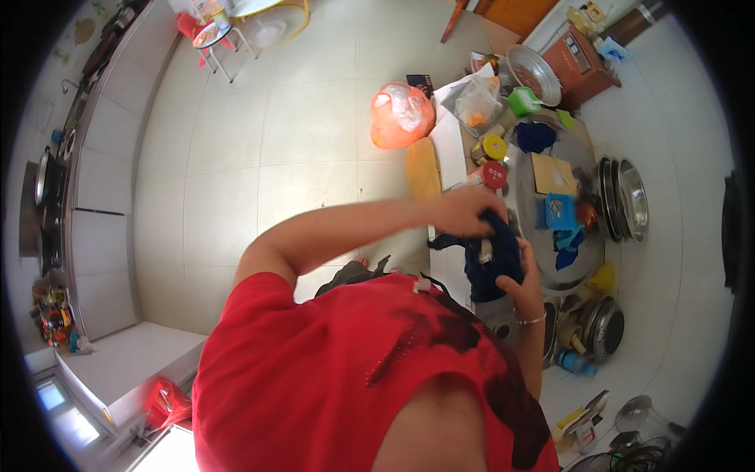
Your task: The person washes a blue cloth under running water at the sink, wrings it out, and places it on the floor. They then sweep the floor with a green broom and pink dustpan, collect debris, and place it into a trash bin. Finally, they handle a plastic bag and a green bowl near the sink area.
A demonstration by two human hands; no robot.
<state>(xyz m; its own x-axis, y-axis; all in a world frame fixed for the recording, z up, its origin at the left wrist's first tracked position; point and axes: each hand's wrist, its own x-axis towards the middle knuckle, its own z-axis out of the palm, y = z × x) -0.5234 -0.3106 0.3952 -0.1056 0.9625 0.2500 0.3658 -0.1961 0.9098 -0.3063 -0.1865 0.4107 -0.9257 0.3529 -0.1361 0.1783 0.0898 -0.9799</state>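
Observation:
My left hand (pixel 469 211), a little blurred, reaches across my body and grips the top of a dark blue cloth (pixel 495 268). My right hand (pixel 525 283), with a bracelet at the wrist, holds the same cloth from the other side, its thumb pressed on the front. Something small and pale shows in the middle of the cloth; what it is I cannot tell. A jar with a red lid (pixel 493 175) stands just beyond my left hand. To the right of both hands is a large round metal tray (pixel 534 239).
On the tray are a blue plastic basket (pixel 560 211), a teal-and-blue cloth (pixel 567 246), cardboard (pixel 548 168) and another dark blue cloth (pixel 535 137). A yellow-lidded jar (pixel 492 147), wooden board (pixel 422 168) and orange plastic bag (pixel 401 127) are nearby. Metal basins (pixel 632 200) lean against the wall.

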